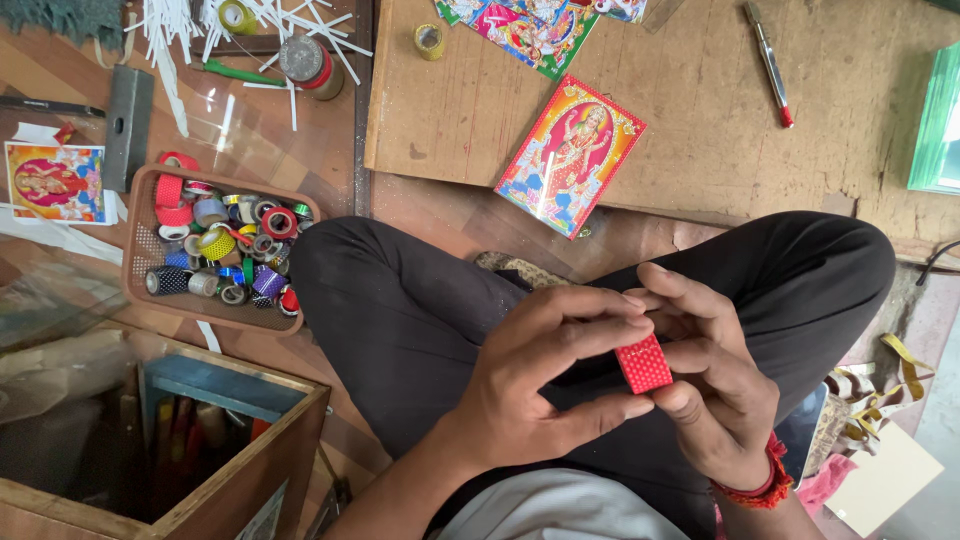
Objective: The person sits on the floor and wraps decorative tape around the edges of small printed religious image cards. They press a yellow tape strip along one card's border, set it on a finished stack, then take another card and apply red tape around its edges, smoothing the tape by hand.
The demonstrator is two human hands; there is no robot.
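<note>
Left fingers: the left hand (540,385) curls its fingertips over the top of a red dotted tape roll (643,363), thumb pressing from below, so the grip is narrow and closed on the roll.
Right fingers: the right hand (715,385) meets it from the other side, index tip and thumb pinched at the roll's edge; whether they have a loose tape end I cannot tell.
Tape roll: it sits between both hands, held in the air above the lap, over the person's crossed legs in black trousers (420,310), resting on nothing.
Wrist: a red thread band (765,487) circles the right wrist.
Board: ahead of the knees lies a wooden board (680,120); a bright red picture card (571,155) sits at its near edge, more cards (530,25) at its far edge, a small yellow tape roll (429,40) near the far-left corner, a red-tipped pen (770,60) toward the far-right.
Basket: left of the knee, a brown mesh basket (145,240) is packed with coloured tape rolls (225,250).
Floor: white strips (250,25) scatter beyond the basket, another card (55,182) lies far left, a wooden box (270,440) stands near-left.
Risk: the roll looks small and smooth, so with both grips on its rim it could squirt out and roll under the legs.
Risk two: if a fingernail is hunting the tape end, I'd judge the thin tape may tear or split.
</note>
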